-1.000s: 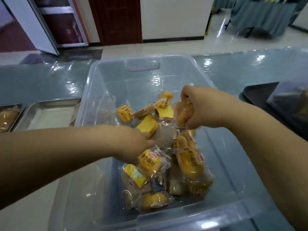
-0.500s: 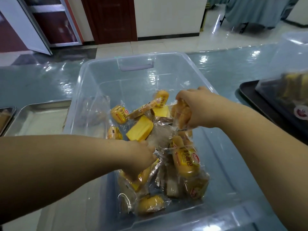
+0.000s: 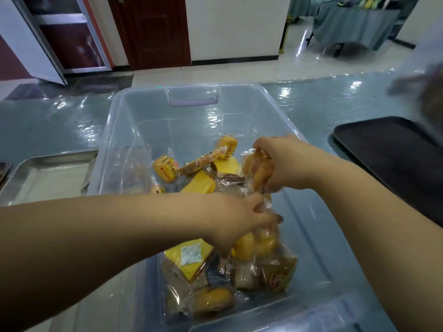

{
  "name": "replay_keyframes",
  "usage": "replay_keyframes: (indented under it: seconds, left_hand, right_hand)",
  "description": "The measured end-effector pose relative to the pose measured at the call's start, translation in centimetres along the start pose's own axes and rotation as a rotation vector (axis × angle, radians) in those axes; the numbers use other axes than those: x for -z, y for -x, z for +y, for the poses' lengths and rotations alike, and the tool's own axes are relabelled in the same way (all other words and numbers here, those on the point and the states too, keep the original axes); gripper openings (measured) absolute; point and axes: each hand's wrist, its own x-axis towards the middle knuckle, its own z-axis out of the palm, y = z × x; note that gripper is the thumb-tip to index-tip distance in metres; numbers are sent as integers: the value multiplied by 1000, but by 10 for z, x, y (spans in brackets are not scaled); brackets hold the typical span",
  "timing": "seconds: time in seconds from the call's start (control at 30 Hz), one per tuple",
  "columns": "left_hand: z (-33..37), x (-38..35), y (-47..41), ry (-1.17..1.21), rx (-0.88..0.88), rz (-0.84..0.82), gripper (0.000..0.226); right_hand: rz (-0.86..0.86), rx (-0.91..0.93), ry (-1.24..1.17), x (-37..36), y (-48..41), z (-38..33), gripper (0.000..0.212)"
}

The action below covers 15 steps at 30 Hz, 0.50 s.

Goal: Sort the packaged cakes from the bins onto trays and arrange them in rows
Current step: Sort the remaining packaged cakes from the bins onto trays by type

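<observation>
A table (image 3: 72, 130) under a glossy, wrinkled blue-grey film fills the view. At its centre stands a clear, smooth-walled plastic bin (image 3: 115, 130), rectangular with rounded corners. A matte black tray (image 3: 383, 149) lies at 3 o'clock and a shiny steel tray (image 3: 48, 173) at 9 o'clock, touching the bin's side. Both hands are inside the bin. The right hand (image 3: 285, 161), at 2 o'clock, has its fingers curled round a golden cake (image 3: 260, 171) in crinkly film. The left hand (image 3: 235, 219), at centre, has its blurred fingers bent down, pinching a yellow packet (image 3: 259, 245). The other cakes (image 3: 191, 257), wedges and small loaves in clear wrappers, lie heaped on the bin floor.
</observation>
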Motion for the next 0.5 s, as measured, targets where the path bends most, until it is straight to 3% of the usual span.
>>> replay_keyframes:
  seconds: [0.1, 0.27, 0.5]
  left_hand:
    - [1, -25, -8, -72, -34, -42, 128]
    - [-1, -40, -4, -104, -32, -51, 97]
    - [5, -48, -3, -137, -14, -53, 96]
  right_hand:
    - [-8, -5, -3, 1, -1, -4, 69]
    - [-14, 7, 18, 1, -7, -14, 64]
    - [-12, -11, 26, 0, -3, -17, 62]
